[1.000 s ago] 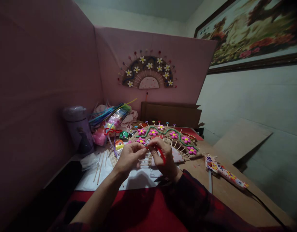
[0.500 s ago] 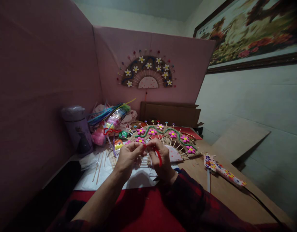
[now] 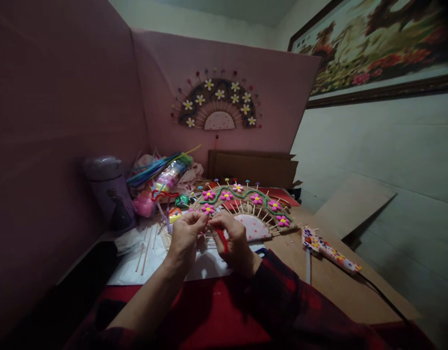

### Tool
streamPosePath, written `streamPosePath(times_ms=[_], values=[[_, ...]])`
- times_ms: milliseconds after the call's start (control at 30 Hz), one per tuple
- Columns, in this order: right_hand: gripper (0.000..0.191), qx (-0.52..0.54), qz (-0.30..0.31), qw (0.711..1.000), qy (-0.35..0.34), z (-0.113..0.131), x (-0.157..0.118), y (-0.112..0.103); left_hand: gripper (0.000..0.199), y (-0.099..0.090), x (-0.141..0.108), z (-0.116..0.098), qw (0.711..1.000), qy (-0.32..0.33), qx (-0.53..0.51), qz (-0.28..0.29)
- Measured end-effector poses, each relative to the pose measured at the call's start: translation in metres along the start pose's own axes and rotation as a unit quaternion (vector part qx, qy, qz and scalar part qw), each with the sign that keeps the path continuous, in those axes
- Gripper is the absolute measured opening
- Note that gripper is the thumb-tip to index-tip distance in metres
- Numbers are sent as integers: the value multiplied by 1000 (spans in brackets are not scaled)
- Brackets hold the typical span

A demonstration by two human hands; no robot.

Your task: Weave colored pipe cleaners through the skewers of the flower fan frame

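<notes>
Above the table, my left hand [image 3: 185, 239] is closed in a pinch, its fingertips meeting those of my right hand [image 3: 234, 238]. A red pipe cleaner [image 3: 222, 240] runs from the pinched fingertips and hangs in a curve beside my right fingers. What exactly lies between the left fingertips is small and partly hidden, but it looks like the end of the same red pipe cleaner. Just behind both hands lies a fan-shaped craft [image 3: 252, 227] with pink flowers, a wavy green line and sticks with coloured tips; the hands cover part of its left side.
A purple flask [image 3: 112, 199] stands at left, near bagged clay [image 3: 165, 180] and blue pipe cleaners [image 3: 151, 171]. Thin sticks [image 3: 146, 250] lie on white paper. At right rests a flower-patterned glue gun [image 3: 329, 250] with a cord. A finished-looking fan [image 3: 219, 104] hangs on the pink board.
Both hands have shifted slightly left in the picture as the whole view moved. The red pipe cleaner's loose part hangs straighter beside the right hand.
</notes>
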State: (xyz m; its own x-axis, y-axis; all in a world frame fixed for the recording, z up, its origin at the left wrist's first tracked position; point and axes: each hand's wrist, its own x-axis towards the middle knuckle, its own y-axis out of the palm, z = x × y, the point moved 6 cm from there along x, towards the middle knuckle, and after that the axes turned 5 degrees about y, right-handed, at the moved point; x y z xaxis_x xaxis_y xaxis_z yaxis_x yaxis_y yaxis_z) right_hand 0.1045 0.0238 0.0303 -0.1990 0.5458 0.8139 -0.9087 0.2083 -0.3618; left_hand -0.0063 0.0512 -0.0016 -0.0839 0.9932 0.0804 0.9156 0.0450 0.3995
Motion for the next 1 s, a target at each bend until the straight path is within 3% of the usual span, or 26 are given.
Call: streamPosePath(times_ms=[100, 267, 533, 867, 1000], values=[[13, -15, -5, 1000, -16, -1, -3, 2, 30, 1, -1, 3, 1000, -22, -12, -4], [12, -8, -33, 998, 45, -12, 1, -9, 32, 5, 2, -2, 997, 0, 32, 70], [14, -10, -25, 1000, 15, -7, 9, -18, 34, 7, 4, -10, 984, 36, 128, 119], [19, -32, 12, 999, -28, -3, -2, 2, 32, -1, 0, 5, 1000, 19, 3, -4], [16, -14, -19, 999, 39, -13, 0, -2, 33, 3, 2, 5, 999, 18, 20, 24]])
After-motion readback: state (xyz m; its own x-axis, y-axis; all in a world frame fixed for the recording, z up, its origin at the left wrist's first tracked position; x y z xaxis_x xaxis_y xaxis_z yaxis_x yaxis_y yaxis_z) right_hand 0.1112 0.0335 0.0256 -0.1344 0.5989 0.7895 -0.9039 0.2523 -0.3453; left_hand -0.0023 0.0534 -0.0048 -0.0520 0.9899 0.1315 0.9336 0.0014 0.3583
